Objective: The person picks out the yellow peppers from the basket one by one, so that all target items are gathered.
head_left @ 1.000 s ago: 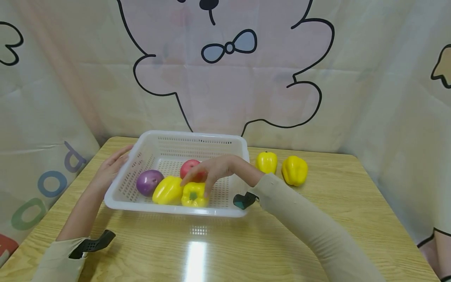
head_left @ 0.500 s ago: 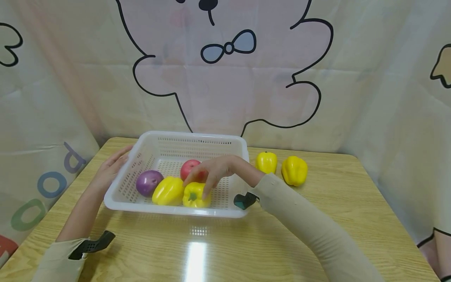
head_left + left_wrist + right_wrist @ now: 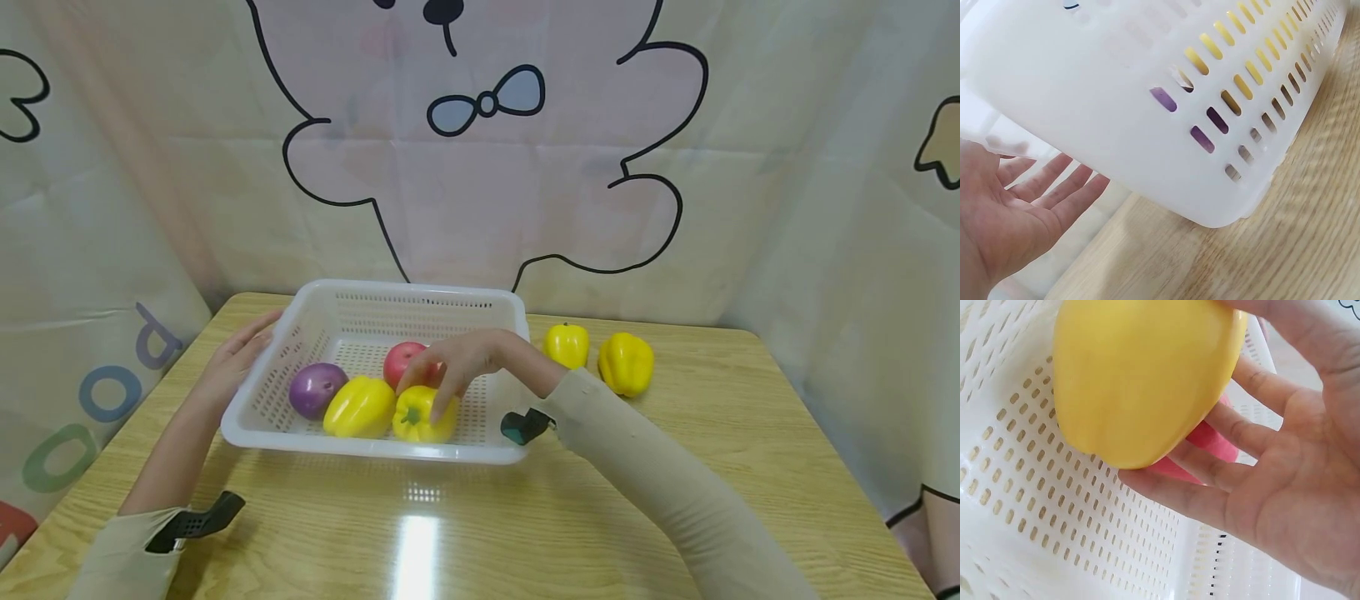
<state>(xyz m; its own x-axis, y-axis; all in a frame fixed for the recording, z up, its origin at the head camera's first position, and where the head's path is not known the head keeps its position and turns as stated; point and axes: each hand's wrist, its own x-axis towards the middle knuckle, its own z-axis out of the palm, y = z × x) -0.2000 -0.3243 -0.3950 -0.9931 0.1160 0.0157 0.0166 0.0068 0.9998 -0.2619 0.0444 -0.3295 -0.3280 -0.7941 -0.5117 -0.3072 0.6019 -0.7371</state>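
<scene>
My right hand (image 3: 468,362) reaches into a white perforated basket (image 3: 375,450) and grips a yellow bell pepper (image 3: 420,423) between thumb and fingers. Close up in the right wrist view, the pepper's smooth side (image 3: 1141,375) has my fingertips along its edge, above the holed basket floor. My left hand (image 3: 236,362) rests against the basket's left end, fingers extended; in the left wrist view those fingers (image 3: 1079,194) lie by the outer wall. Left of the gripped pepper is another yellow bell pepper (image 3: 360,408), and behind it a round red item (image 3: 403,358), partly covered by my right hand.
A round purple item (image 3: 317,389) sits at the basket's left side. Two more yellow bell peppers, one smaller-looking (image 3: 566,344) and one nearer (image 3: 627,363), stand on the wooden table (image 3: 300,525) right of the basket. A printed curtain (image 3: 480,208) hangs behind the table.
The gripped yellow bell pepper has shifted slightly right with my right hand, away from the other pepper in the basket, and turned a little. My left hand has stayed at the basket's end.
</scene>
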